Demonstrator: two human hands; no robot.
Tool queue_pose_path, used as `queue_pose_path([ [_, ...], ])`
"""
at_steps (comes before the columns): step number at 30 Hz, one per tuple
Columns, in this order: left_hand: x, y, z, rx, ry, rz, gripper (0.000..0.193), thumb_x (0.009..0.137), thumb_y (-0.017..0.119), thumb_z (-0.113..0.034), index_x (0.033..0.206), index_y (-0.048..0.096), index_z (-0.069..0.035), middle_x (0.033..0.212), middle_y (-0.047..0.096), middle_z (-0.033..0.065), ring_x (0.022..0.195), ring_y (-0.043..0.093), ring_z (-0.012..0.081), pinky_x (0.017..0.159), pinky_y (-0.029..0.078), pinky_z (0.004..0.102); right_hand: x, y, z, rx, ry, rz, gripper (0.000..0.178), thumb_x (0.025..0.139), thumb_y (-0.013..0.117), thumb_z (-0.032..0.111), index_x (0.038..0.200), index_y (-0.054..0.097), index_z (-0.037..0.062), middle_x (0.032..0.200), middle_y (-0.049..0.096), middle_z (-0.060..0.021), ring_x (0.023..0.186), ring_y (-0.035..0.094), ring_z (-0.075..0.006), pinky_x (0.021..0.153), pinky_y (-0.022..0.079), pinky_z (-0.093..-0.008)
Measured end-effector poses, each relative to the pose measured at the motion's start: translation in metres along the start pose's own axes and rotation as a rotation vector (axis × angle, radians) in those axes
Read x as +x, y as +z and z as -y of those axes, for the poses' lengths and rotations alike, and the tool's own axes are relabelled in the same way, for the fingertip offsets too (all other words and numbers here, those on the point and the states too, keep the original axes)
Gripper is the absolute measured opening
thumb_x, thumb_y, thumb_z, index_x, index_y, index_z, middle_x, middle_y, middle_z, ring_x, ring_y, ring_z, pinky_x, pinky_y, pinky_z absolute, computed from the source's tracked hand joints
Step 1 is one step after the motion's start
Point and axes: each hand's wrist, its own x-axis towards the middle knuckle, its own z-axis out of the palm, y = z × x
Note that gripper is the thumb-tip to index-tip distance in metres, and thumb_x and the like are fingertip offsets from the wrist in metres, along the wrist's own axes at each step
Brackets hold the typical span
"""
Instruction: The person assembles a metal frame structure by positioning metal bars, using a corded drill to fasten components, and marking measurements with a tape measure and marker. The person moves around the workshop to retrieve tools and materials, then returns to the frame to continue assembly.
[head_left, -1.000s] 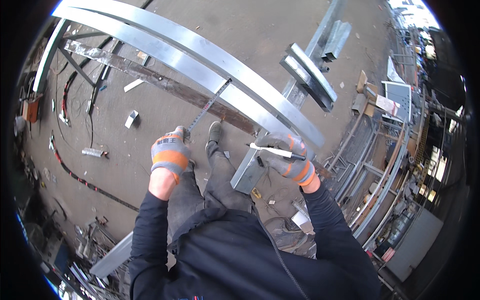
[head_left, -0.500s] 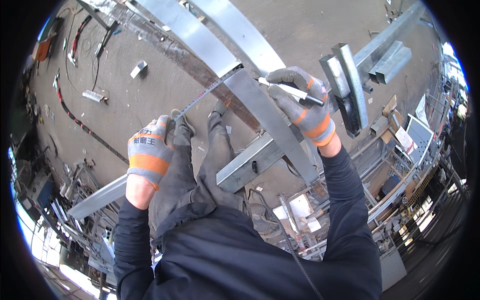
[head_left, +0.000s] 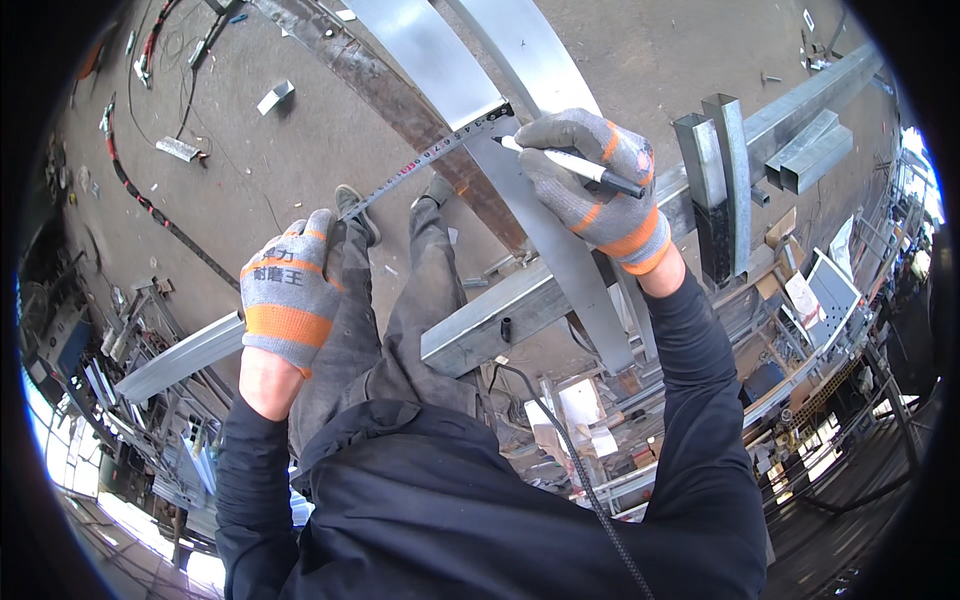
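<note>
My left hand [head_left: 290,285], in a grey and orange work glove, is closed around a tape measure whose case is mostly hidden. The tape blade [head_left: 415,167] stretches up and right, its end lying across a flat galvanised steel bar [head_left: 545,225] at a dark seam. Beyond that seam another shiny length [head_left: 430,50] runs away. In my right hand [head_left: 600,185], gloved alike, a white marker pen [head_left: 578,166] is pinched. Its dark tip points left, close to the blade's end above the bar. The bar crosses a square steel tube [head_left: 490,320].
A rusty beam [head_left: 380,90] runs diagonally beneath the bars. Short square tubes [head_left: 705,170] stand at right beside a long galvanised beam [head_left: 815,90]. A cable [head_left: 150,215] lies on the floor at left. Scrap and papers [head_left: 580,405] clutter the lower right. My legs are below the work.
The view has shifted slightly, moving the bars to the right in the picture. The tape blade has turned so its numbered face shows. My right hand has brought the marker tip closer to the blade.
</note>
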Motion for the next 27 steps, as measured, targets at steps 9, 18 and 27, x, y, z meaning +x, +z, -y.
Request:
queue_pose_path([
  [9,-0.005,0.008,-0.001,-0.057,0.015,-0.061,0.041,0.095,0.075,-0.019,0.134,0.071,-0.011,0.109,0.078,0.0165,0.102,0.077,0.0391,0.088,0.061,0.0502,0.001,0.003,-0.005,0.031,-0.013,-0.008,0.021,0.092,0.087,0.006,0.112,0.080,0.0004,0.101,0.081,-0.0123,0.091,0.080,-0.0264,0.085,0.064,-0.0362],
  [18,-0.004,0.003,-0.007,0.021,0.014,-0.116,0.021,0.102,0.077,-0.015,0.122,0.075,-0.010,0.107,0.082,0.0153,0.097,0.080,0.0382,0.083,0.063,0.0467,0.001,0.003,-0.009,-0.008,-0.046,0.001,0.022,0.093,0.088,0.007,0.112,0.080,0.0009,0.101,0.081,-0.0129,0.091,0.081,-0.0266,0.084,0.064,-0.0363],
  [27,-0.003,0.003,-0.006,0.019,0.024,-0.116,0.023,0.101,0.078,-0.015,0.123,0.075,-0.010,0.107,0.082,0.0145,0.097,0.080,0.0375,0.083,0.063,0.0457,0.000,0.003,-0.011,-0.041,-0.064,0.022,0.023,0.093,0.089,0.007,0.114,0.080,0.0018,0.103,0.081,-0.0126,0.092,0.081,-0.0262,0.084,0.066,-0.0362],
])
